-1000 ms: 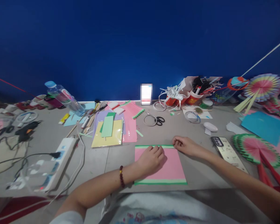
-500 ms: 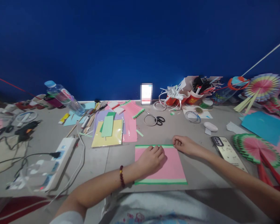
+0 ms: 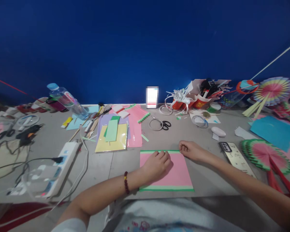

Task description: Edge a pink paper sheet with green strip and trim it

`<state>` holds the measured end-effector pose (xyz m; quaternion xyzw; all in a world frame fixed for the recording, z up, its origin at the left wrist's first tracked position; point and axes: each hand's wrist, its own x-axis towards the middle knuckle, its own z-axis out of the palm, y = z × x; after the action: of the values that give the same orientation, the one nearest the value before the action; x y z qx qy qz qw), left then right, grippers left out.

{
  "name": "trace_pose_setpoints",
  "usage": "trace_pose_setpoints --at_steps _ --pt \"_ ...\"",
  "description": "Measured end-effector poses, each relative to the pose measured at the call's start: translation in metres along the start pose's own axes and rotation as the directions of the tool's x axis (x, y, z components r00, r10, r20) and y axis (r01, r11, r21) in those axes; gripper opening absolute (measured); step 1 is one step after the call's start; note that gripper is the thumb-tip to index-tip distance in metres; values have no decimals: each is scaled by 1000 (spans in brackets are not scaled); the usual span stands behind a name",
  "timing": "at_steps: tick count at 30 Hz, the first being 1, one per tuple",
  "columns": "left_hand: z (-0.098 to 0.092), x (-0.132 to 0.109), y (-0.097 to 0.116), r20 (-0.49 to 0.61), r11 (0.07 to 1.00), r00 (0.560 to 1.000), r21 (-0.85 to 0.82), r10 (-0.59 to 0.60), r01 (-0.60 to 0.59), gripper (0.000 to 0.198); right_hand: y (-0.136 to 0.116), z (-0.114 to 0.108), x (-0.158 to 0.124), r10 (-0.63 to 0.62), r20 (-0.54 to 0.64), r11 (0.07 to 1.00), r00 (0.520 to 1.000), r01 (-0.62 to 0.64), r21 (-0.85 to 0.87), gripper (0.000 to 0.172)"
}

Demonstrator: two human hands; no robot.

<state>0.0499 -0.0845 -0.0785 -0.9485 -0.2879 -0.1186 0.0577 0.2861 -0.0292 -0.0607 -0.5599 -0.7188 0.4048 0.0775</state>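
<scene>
"Where's the pink sheet?"

"Flat by the table's near edge, green bands already along its far and near sides."

"And the hands?"

"Left hand rests on it; right hand curls at its far right corner. Whether either grips, I can't tell."

Head-worn view — forward and down

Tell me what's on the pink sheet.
Green bands edge the pink sheet near and far; the left hand lies over it. What that hand covers can't be seen.
</scene>
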Motion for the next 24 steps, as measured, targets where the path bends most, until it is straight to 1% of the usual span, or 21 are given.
trace_pose_setpoints --at_steps 5,10,14,18,21,24 --pt "1 -1 0 7 1000 1000 -1 -1 1 25 -1 1 1 8 -3 999 1000 -8 -32 5" --pt "0 0 0 18 1000 1000 -2 2 -2 24 -2 -2 1 38 8 998 999 -37 -54 4" --pt "-2 -1 -1 28 1000 1000 0 7 -7 33 1 -8 -1 72 11 996 997 -71 -45 8" --pt "-1 -2 -2 27 1000 1000 -4 13 -13 39 6 -10 -3 76 15 997 997 -76 6 6" --pt "1 -2 -2 18 1000 1000 -21 16 -16 41 8 -5 -6 65 -52 998 997 -64 31 14" --pt "2 -3 -3 21 999 1000 -29 21 -21 42 6 2 -9 -3 -135 999 991 -1 -32 25"
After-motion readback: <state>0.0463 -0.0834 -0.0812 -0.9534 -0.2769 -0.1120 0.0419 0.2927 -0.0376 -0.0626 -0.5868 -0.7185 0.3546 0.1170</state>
